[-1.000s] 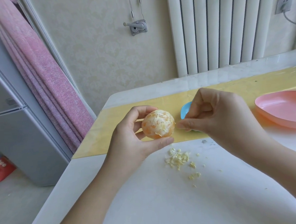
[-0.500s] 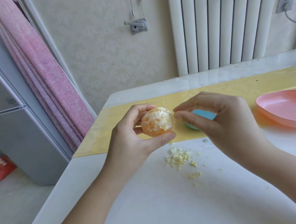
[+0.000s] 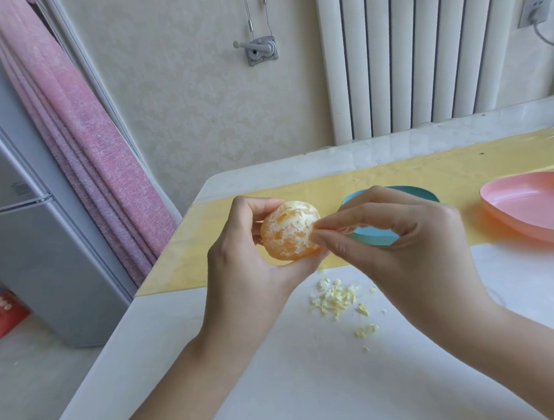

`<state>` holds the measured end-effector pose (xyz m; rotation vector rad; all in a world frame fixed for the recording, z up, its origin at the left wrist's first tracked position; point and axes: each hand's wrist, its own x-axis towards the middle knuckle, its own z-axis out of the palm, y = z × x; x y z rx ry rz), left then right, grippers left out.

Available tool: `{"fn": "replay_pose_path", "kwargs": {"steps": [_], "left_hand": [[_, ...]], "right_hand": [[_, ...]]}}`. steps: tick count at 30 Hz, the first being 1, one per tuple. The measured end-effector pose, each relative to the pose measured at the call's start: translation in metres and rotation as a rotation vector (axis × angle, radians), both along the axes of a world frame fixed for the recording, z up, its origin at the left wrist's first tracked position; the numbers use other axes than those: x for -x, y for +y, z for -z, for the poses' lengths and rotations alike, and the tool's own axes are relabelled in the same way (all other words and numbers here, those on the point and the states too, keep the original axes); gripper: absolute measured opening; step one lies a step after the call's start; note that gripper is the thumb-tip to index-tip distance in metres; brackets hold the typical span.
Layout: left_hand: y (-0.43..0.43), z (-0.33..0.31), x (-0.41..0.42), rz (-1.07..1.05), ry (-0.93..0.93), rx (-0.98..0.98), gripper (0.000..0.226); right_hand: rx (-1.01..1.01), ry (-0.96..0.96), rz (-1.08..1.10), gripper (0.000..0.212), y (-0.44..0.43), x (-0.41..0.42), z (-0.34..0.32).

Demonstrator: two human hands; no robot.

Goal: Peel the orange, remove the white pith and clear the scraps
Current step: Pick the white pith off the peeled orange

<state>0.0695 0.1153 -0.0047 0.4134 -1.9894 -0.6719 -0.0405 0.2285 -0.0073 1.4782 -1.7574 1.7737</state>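
Head view: I see the left hand (image 3: 253, 264) curled round the one orange (image 3: 288, 233), held above the tabletop (image 3: 281, 390) toward its left edge. The right hand (image 3: 402, 243) is just right of it, thumb and forefinger pinching a pith flap (image 3: 311, 237); I judge the pull goes rightward. Below lies one scrap heap (image 3: 336, 297) plus crumbs. Behind stand one blue dish (image 3: 427, 194) and one pink dish (image 3: 531, 208).

Left grip (image 3: 246, 264) cupped, right grip (image 3: 402, 237) pinching (thumb against forefinger).

Glossy plastic pink dish (image 3: 531, 211), matt white table (image 3: 281, 390), rough pithy orange (image 3: 287, 233)
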Motion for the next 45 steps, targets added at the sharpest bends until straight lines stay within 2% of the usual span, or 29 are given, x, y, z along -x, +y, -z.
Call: {"fn": "replay_pose_path", "kwargs": {"steps": [9,14,21,35,40,45], "left_hand": [[0.002,-0.002,-0.003,-0.003,0.023,0.072,0.053],[0.005,-0.004,-0.003,-0.007,0.038,0.072,0.051],[0.008,-0.004,-0.002,-0.015,0.088,0.022,0.054],[0.009,-0.006,-0.003,0.018,0.030,0.014,0.058],[0.010,-0.004,-0.002,0.049,0.030,0.008,0.052],[0.009,-0.001,0.000,0.075,0.018,-0.070,0.049]], "right_hand": [[-0.020,0.028,-0.099,0.008,0.002,0.003,-0.003],[-0.009,0.092,-0.076,0.006,0.003,0.003,-0.004],[0.088,0.057,-0.044,0.019,0.002,0.003,-0.003],[0.063,0.197,-0.049,0.002,0.004,0.012,-0.006],[0.052,0.264,0.016,0.006,0.003,0.014,-0.005],[0.021,0.270,-0.014,0.008,0.002,0.013,-0.004]]}}
